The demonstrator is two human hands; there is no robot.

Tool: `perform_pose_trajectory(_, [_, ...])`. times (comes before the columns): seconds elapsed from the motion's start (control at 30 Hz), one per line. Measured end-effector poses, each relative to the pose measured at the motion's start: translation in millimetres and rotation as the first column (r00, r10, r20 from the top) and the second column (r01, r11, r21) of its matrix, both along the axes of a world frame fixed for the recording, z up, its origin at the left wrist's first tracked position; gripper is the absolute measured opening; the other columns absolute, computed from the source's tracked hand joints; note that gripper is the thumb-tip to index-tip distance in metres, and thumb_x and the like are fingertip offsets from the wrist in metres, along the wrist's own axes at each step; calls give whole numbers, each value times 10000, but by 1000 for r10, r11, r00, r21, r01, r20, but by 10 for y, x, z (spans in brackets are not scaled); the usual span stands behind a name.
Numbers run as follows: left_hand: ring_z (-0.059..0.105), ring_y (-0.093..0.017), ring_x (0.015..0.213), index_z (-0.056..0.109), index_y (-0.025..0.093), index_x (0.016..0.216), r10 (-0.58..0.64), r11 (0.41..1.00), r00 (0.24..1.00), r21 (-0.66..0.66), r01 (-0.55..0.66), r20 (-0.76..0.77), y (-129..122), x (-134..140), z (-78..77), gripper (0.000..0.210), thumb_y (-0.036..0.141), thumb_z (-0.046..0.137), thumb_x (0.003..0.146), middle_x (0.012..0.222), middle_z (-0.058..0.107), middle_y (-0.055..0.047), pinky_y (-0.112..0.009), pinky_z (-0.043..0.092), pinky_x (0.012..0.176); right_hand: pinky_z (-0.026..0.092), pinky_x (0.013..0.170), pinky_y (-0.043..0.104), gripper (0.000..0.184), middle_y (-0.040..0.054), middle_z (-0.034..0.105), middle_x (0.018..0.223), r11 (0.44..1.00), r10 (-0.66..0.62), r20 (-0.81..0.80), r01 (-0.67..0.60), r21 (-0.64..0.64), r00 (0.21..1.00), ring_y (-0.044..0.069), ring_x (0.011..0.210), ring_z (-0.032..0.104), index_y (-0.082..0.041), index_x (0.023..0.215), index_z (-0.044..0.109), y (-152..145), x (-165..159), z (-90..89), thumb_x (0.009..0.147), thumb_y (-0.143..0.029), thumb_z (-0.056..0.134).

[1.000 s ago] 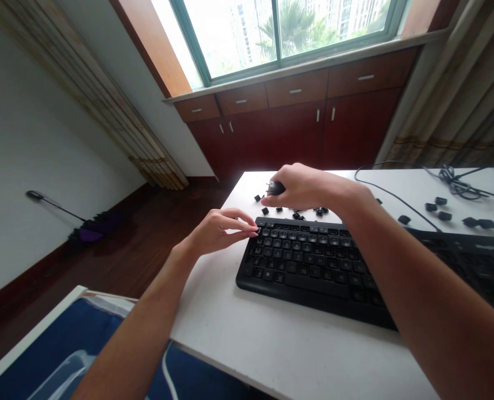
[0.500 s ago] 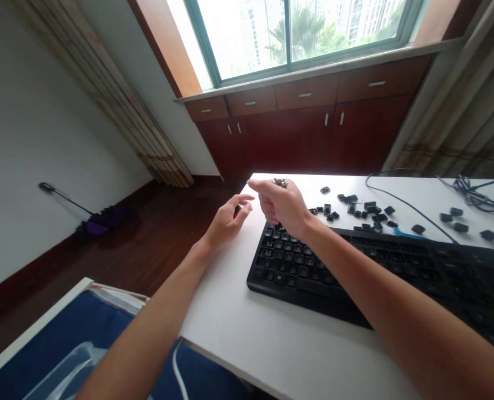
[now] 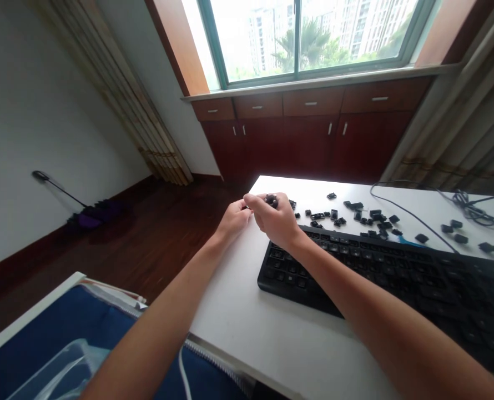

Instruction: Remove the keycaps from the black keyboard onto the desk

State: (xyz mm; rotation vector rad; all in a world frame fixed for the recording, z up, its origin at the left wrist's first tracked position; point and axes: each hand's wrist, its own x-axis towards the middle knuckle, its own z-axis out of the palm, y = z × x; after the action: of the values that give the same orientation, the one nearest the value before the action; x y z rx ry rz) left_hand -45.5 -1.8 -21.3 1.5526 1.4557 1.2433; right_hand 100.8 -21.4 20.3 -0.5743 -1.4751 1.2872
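Note:
My left hand is closed in a pinch just off the left edge of the white table, with a small dark thing between its fingertips. Its fingertips meet those of my right hand, which is wrapped round a small dark object whose knobby end shows above the fist; its kind I cannot make out. Below and right of the fist lies a black keyboard, partly covered by my right forearm. Small black key parts are scattered behind it.
More loose black keycaps lie farther right, near a coiled cable. A blue brush-like tool rests behind the keyboard. On the near left is a blue surface with a clear plastic bag.
My left hand's fingers have closed, and its fingertips now meet my right hand's. The right hand has shifted left and slightly down, away from the keyboard. The view has shifted a little.

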Motion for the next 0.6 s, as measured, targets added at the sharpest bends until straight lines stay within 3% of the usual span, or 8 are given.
perform_pose_trajectory(0.2, [709, -231, 902, 720, 111, 1057, -73, 997, 997, 25, 72, 28, 55, -63, -131, 310, 240, 701, 777, 981, 754, -96, -332, 571, 806, 250, 428, 249, 522, -69, 316, 412, 995, -45, 20, 47, -89, 999, 76, 410, 295, -230, 460, 341, 14, 143, 55, 820, -467, 635])
perform_pose_trajectory(0.4, [713, -240, 1031, 691, 122, 1136, -237, 967, 971, 104, 232, 31, 1, 16, -93, 362, 290, 752, 821, 1170, 728, -139, -379, 572, 945, 298, 422, 246, 486, -77, 308, 437, 985, -140, 60, 145, -95, 988, 83, 401, 301, -242, 524, 292, 142, 328, 208, 878, -468, 537])
perform_pose_trajectory(0.5, [696, -244, 1113, 655, 139, 1190, -282, 949, 959, 150, 276, 17, -74, 83, -53, 398, 316, 751, 846, 1207, 718, -131, -402, 551, 1023, 287, 440, 229, 444, -76, 382, 485, 978, -189, 143, 199, -59, 971, 78, 445, 334, -221, 577, 388, 259, 500, 233, 854, -481, 616])
perform_pose_trajectory(0.6, [702, -240, 1115, 643, 166, 1220, -235, 946, 967, 206, 250, -94, -137, 126, -42, 410, 344, 743, 865, 1175, 739, -107, -399, 567, 1017, 302, 443, 216, 323, -55, 508, 564, 980, -161, 270, 187, -72, 949, 84, 482, 410, -195, 698, 548, 384, 637, 144, 823, -465, 674])
